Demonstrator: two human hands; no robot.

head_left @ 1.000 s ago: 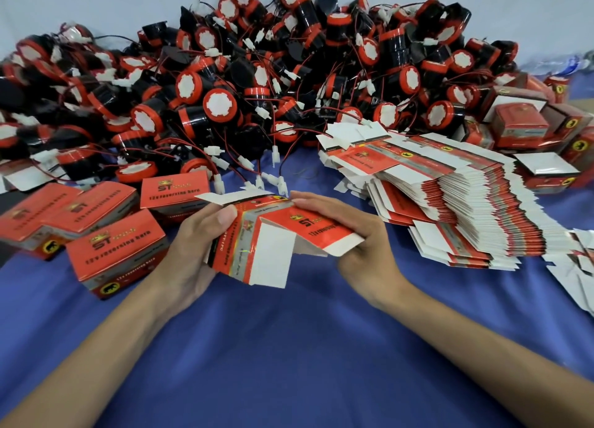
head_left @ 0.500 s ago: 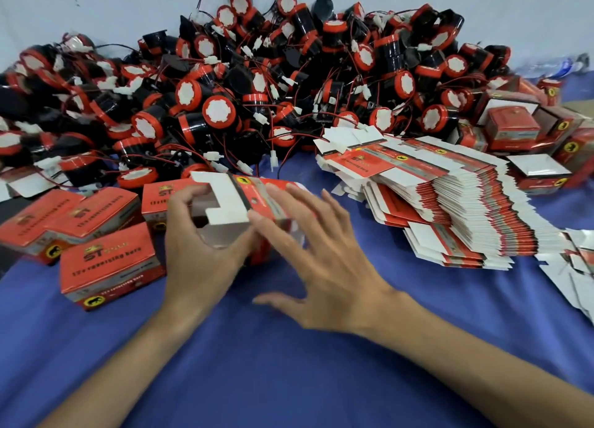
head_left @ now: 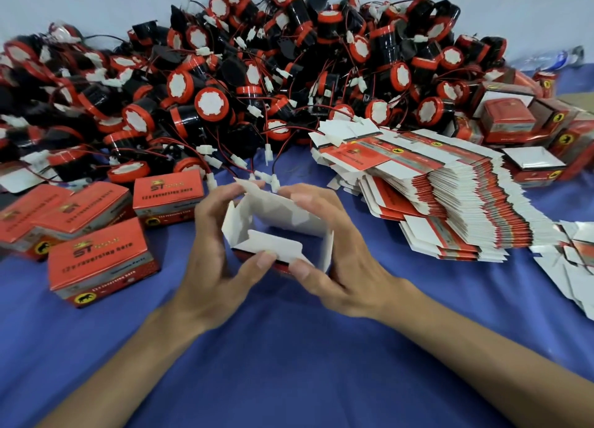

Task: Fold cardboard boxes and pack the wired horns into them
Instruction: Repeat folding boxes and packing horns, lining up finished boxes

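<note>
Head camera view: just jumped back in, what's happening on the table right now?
A person grips a half-folded cardboard box with the left hand and right hand, its open side up and white inside showing. No horn is in it yet. The pile of wired horns lies behind, flat box blanks are stacked to the right and closed boxes sit to the left, all on the blue cloth.

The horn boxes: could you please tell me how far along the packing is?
Done: a few closed boxes sit at the left. In hand: the left hand and right hand hold an open box, no horn inside. To do: a large pile of horns and a tall stack of flat boxes, so most remains.
</note>
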